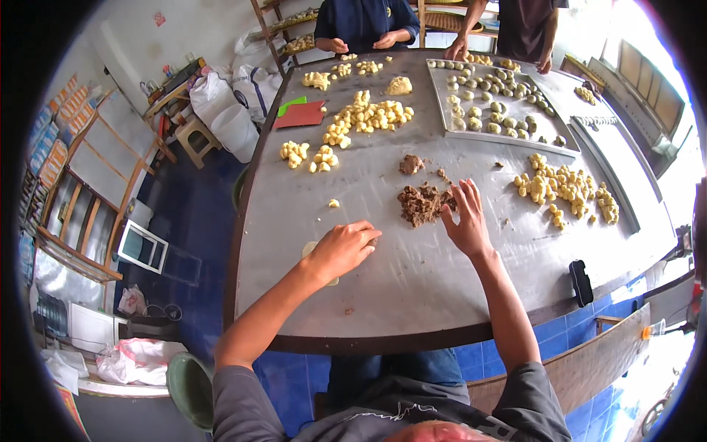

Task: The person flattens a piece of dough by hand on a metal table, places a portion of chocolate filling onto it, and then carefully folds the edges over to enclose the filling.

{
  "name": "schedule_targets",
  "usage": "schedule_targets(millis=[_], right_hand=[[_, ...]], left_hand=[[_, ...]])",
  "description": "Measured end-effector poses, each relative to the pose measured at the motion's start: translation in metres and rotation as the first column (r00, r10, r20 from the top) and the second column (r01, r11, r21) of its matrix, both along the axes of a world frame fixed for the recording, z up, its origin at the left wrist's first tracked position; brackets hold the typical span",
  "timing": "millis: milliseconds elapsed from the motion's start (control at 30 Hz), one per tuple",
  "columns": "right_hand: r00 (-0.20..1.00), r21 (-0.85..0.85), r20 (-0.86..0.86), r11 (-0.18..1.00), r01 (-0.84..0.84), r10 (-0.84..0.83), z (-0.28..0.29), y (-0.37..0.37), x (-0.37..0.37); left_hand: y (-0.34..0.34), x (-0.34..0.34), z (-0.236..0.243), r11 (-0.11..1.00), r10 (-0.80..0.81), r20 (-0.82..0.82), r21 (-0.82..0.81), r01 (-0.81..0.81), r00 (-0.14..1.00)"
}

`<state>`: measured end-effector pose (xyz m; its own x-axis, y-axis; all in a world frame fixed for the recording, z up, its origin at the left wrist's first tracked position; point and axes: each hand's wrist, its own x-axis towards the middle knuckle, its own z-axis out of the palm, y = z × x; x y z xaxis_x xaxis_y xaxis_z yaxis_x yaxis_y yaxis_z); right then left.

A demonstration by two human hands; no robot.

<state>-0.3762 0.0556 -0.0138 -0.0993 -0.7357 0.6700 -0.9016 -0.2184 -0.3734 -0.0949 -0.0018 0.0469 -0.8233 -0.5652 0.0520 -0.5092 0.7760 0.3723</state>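
Note:
My left hand (342,252) is curled closed over the near middle of the metal table, with a small brown piece of filling (374,241) showing at its fingertips. A pale, flat, rounded thing (310,249) lies partly hidden beneath that hand and wrist. My right hand (468,218) has its fingers apart at the right edge of a crumbly brown filling heap (421,205), fingertips touching or just over it. Behind the heap sits a smaller brown lump (411,164). One small yellow dough piece (333,203) lies ahead of my left hand.
Yellow dough pieces (368,118) are heaped farther back, and more dough balls (563,184) lie right. A metal tray (508,136) holds greyish-green balls. Red card (300,115) lies far left; a black object (581,283) is at the right edge. Two people work across the table (294,309).

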Motion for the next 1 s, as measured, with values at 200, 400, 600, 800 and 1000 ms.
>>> schedule_targets(millis=[200, 400, 600, 800, 1000], right_hand=[[1.0, 0.023, 0.009, 0.999, -0.024, 0.024, 0.002, 0.0, 0.002], [1.0, 0.042, 0.006, 0.999, -0.004, 0.004, 0.002, 0.001, 0.001], [0.999, 0.048, 0.024, 0.998, -0.044, 0.043, 0.004, 0.002, 0.003], [0.999, 0.052, 0.028, 0.998, -0.043, 0.041, 0.005, 0.002, 0.003], [0.998, 0.047, 0.036, 0.998, -0.052, 0.05, 0.005, 0.002, 0.005]], left_hand=[[0.001, 0.01, -0.01, 0.996, -0.079, -0.012, -0.047, 0.078, 0.997], [-0.004, 0.005, -0.004, 0.993, -0.087, 0.124, 0.085, 0.077, 0.988], [0.013, 0.008, -0.01, 0.981, -0.039, -0.079, -0.191, 0.023, 0.996], [0.0, 0.006, -0.008, 0.993, -0.108, 0.038, 0.054, 0.106, 0.993], [0.01, 0.011, -0.015, 0.998, -0.053, -0.088, -0.029, 0.051, 0.995]])
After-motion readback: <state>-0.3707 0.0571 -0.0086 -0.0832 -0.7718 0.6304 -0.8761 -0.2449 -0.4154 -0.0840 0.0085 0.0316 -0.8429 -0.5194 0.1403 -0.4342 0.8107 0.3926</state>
